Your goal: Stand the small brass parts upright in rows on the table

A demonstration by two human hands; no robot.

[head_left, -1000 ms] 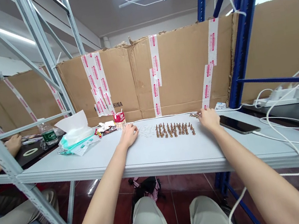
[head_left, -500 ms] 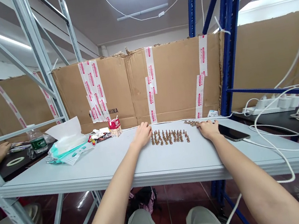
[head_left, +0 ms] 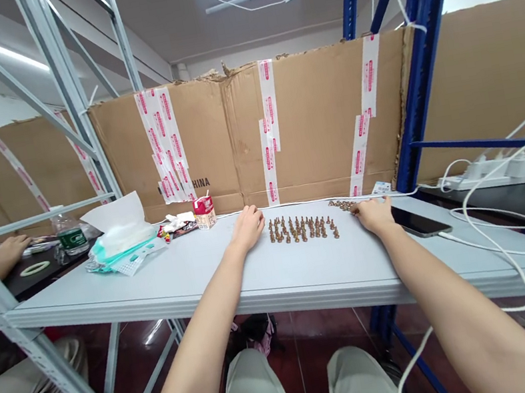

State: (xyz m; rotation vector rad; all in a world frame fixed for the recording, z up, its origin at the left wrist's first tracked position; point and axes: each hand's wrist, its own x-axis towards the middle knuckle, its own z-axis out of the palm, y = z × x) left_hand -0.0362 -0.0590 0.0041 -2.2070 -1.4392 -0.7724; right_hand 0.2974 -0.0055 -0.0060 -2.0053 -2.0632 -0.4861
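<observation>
One taped cardboard wall (head_left: 320, 118) stood at 12 o'clock behind a pale grey tabletop (head_left: 266, 277). Resting flat on it were the left hand (head_left: 248, 229) and the right hand (head_left: 375, 215), each grip open and holding nothing. A smartphone (head_left: 419, 221) lay at the right hand's 3 o'clock. Dozens of small brass fittings (head_left: 302, 228) stood in rough rows between the hands, and a loose line of fittings (head_left: 342, 205) lay just beside the right fingertips (head_left: 357, 208), at 11 o'clock.
</observation>
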